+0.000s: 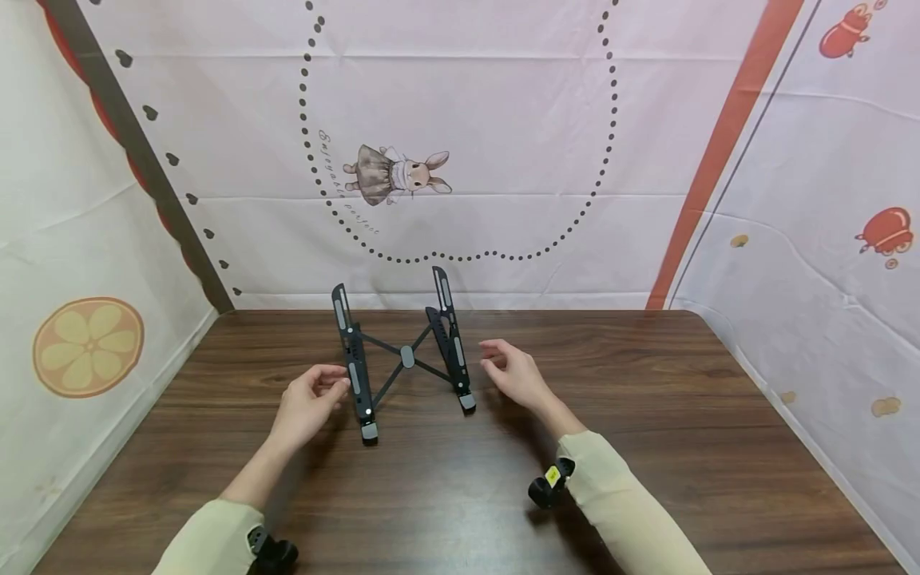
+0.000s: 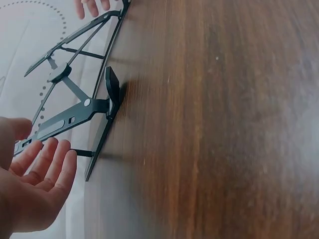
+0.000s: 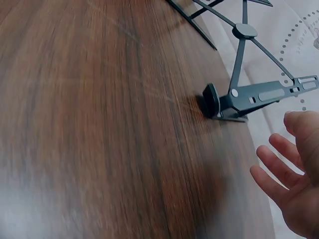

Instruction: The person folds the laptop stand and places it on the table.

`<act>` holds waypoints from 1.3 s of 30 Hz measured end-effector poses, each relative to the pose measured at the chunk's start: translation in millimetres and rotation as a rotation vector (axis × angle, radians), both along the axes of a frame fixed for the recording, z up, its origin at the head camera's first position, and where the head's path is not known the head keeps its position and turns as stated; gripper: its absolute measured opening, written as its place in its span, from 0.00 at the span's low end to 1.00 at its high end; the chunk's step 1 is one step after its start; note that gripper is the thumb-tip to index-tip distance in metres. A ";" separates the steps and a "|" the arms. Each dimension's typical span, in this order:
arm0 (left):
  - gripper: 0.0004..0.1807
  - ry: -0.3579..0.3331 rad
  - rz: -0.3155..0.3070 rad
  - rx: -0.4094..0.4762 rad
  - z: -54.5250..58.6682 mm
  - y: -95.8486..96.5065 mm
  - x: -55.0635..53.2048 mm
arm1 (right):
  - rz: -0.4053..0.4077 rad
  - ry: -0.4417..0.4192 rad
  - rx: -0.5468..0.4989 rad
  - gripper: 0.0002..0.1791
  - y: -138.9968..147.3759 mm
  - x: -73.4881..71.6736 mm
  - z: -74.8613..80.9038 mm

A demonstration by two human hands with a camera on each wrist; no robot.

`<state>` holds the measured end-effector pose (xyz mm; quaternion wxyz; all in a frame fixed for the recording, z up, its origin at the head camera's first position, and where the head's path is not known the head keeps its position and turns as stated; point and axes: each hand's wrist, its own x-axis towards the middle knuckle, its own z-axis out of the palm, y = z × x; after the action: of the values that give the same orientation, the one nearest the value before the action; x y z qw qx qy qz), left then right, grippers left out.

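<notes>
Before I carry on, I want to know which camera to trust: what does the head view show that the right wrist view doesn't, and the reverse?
Only the head view: the left hand, both sleeves and the orange-slice print. Only the right wrist view: the palm of the right hand. Both: the black stand, the wooden table and the dotted cloth.

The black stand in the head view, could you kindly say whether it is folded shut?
No, its two side rails stand apart, joined by a crossed brace.
</notes>
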<state>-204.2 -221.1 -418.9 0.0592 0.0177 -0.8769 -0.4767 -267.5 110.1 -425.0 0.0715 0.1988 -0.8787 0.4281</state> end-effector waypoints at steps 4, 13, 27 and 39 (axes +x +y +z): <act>0.17 -0.040 0.030 0.052 -1.1 1.9 -1.5 | -0.013 -0.021 -0.024 0.17 -8.0 -0.7 -0.2; 0.18 -0.091 0.047 0.159 -3.9 11.1 -6.5 | -0.018 -0.079 -0.044 0.18 -23.3 -2.4 -2.8; 0.16 -0.121 0.056 0.209 -8.0 17.4 -8.1 | -0.022 -0.176 -0.111 0.16 -35.2 -7.4 -3.5; 0.15 -0.133 0.037 0.213 -9.8 18.3 -7.1 | -0.045 -0.190 -0.062 0.16 -38.7 -11.8 -4.5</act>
<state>-211.4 -202.8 -428.7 0.0075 0.0715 -0.8227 -0.5639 -279.3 71.5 -429.5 0.0034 0.1352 -0.8720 0.4704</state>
